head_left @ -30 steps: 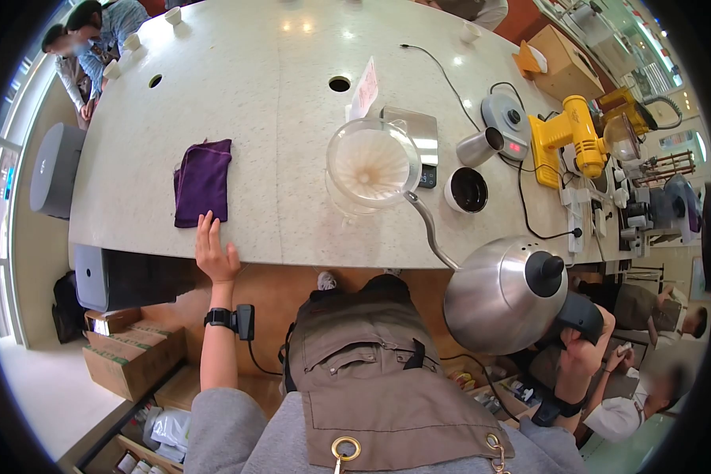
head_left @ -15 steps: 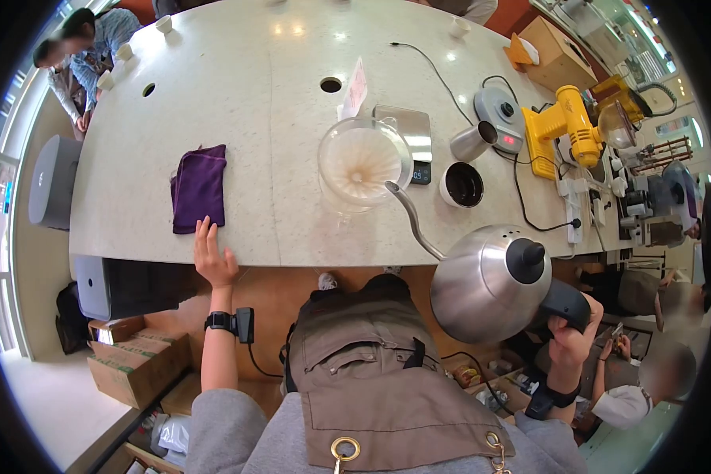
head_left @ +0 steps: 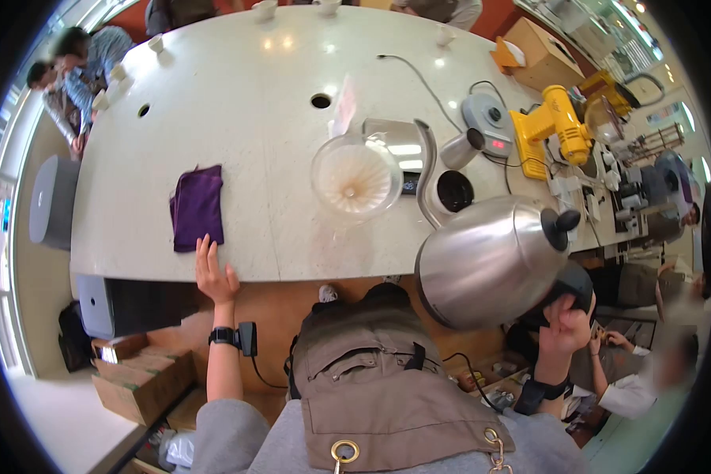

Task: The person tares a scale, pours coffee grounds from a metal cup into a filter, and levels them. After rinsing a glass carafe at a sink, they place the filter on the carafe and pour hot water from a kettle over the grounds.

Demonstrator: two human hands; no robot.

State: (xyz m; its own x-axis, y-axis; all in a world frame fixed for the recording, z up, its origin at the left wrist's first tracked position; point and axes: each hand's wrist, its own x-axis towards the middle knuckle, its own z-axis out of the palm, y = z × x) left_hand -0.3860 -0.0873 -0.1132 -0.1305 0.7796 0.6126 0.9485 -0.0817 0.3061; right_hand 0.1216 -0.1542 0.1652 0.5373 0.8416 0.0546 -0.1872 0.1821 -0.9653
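Note:
A steel gooseneck kettle (head_left: 490, 265) hangs beyond the table's front edge, its black handle in my right hand (head_left: 565, 324). The kettle stands roughly level, with its spout tip raised to the right of a glass dripper (head_left: 355, 175) that holds a ribbed, brown-stained filter. Beside the dripper lies a scale (head_left: 403, 146), partly hidden by the glass and the spout. A white cup with dark contents (head_left: 454, 191) sits just behind the kettle. My left hand (head_left: 216, 272) rests at the table edge, fingers spread, its fingertips at a folded purple cloth (head_left: 197, 209).
A small metal cup (head_left: 460, 148), a round heating base (head_left: 490, 118) and a yellow grinder (head_left: 557, 126) stand on the right of the table (head_left: 245, 158). Cables run nearby. People are at the far left, the far edge and the right. Cardboard boxes (head_left: 142, 387) sit below left.
The kettle has tipped back, its spout tip rising away from above the dripper and to the right. My left hand has stayed by the cloth. The whole view has shifted slightly.

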